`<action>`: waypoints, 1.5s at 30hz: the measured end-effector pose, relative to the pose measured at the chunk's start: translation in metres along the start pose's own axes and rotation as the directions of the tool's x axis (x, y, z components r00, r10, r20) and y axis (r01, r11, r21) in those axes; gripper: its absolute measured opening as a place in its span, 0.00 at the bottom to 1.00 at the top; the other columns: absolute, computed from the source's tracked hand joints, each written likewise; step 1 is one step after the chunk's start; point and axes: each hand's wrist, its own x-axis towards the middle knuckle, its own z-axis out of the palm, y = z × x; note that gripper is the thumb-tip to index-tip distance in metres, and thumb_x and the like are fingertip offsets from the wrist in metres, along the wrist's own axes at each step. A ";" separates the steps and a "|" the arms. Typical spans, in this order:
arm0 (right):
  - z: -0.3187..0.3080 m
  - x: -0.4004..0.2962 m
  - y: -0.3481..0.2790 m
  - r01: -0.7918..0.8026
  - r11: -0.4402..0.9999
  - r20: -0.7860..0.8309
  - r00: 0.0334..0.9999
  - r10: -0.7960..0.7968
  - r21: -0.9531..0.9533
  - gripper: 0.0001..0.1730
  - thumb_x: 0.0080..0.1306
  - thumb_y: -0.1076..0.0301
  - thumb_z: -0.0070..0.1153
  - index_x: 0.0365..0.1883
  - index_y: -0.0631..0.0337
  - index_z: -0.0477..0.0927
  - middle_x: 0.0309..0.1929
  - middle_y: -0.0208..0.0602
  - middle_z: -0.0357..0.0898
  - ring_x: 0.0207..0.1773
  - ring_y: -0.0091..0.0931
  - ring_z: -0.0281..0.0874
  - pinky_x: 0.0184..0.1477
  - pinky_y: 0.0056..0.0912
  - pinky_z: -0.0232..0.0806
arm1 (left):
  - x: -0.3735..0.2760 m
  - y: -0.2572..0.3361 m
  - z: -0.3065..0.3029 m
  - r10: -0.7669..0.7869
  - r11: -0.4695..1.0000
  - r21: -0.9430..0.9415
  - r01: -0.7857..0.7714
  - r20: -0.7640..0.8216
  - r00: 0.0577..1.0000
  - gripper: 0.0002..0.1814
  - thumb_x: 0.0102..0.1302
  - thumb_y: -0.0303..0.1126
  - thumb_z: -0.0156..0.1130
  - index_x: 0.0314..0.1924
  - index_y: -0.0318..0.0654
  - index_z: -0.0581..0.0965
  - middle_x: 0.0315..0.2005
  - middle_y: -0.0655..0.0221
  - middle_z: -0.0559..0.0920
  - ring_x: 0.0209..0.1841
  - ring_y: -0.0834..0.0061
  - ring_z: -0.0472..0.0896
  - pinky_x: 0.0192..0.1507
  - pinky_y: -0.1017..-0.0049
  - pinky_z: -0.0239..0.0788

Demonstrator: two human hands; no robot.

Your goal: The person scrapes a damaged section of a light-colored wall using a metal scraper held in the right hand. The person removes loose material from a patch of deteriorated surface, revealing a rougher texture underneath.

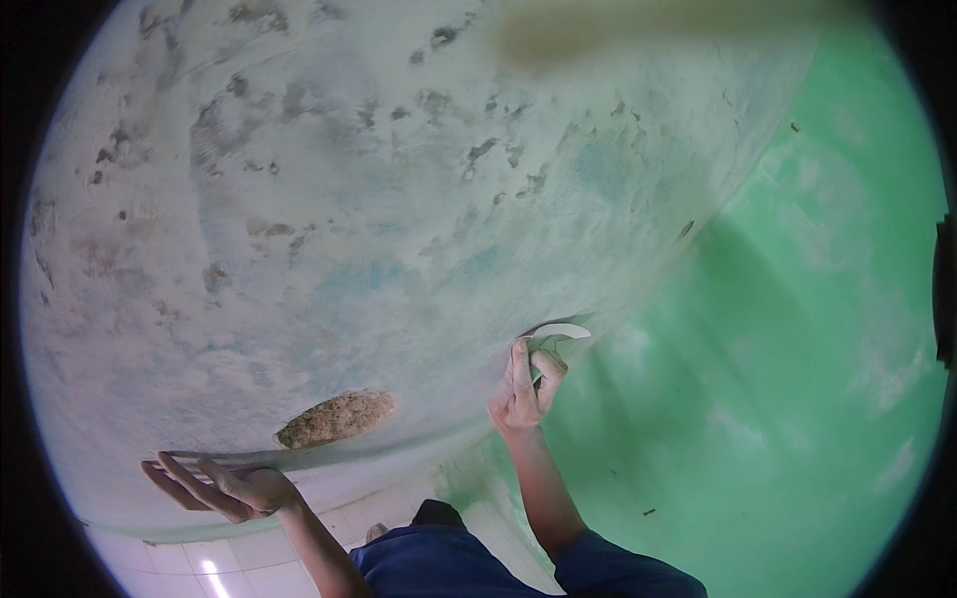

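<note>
My right hand (527, 385), dusted white, pinches a thin bent sheet (562, 330) with a pale curled edge. The sheet lies against the whitish plastered wall (419, 299), close to the corner with a green wall. Whether it is sandpaper or a flexible scraper, I cannot tell. To the left, my left hand (224, 489) holds nothing; its fingers are spread and its palm side faces the plaster, seemingly resting on it. Just above that hand, a rough brown patch (336, 418) of bare wall shows through the plaster.
The green painted wall (748, 374) with pale smears rises on the right. Dark scuffs and pits mark the upper plaster. Below is a tiled floor (254, 549) reflecting a light. A blurred tan shape (553, 37) crosses the top of the view.
</note>
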 end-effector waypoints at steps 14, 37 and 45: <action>0.008 -0.001 -0.005 0.007 0.998 -0.042 0.999 -0.005 0.059 0.16 0.66 0.82 0.47 0.53 0.72 0.75 0.54 0.62 0.70 0.59 0.53 0.69 0.58 0.47 0.68 | 0.006 0.021 0.001 -0.121 0.989 -0.095 0.118 -0.029 0.992 0.23 0.71 0.34 0.42 0.61 0.29 0.69 0.64 0.49 0.63 0.70 0.56 0.59 0.68 0.50 0.55; 0.000 -0.014 -0.006 0.003 0.996 0.106 0.994 -0.013 0.094 0.18 0.65 0.82 0.40 0.52 0.78 0.72 0.58 0.67 0.69 0.65 0.60 0.61 0.65 0.69 0.49 | 0.006 0.023 -0.002 -0.133 0.988 -0.084 0.131 -0.023 0.991 0.23 0.72 0.33 0.42 0.62 0.28 0.68 0.64 0.47 0.62 0.70 0.54 0.59 0.68 0.51 0.55; 0.000 -0.004 -0.001 0.000 0.995 0.125 0.992 -0.013 0.099 0.19 0.62 0.83 0.41 0.52 0.77 0.73 0.56 0.67 0.70 0.64 0.59 0.63 0.65 0.69 0.49 | 0.007 0.022 -0.003 -0.053 0.994 -0.091 0.053 0.003 0.999 0.24 0.72 0.33 0.41 0.63 0.28 0.67 0.65 0.47 0.62 0.70 0.54 0.59 0.68 0.52 0.55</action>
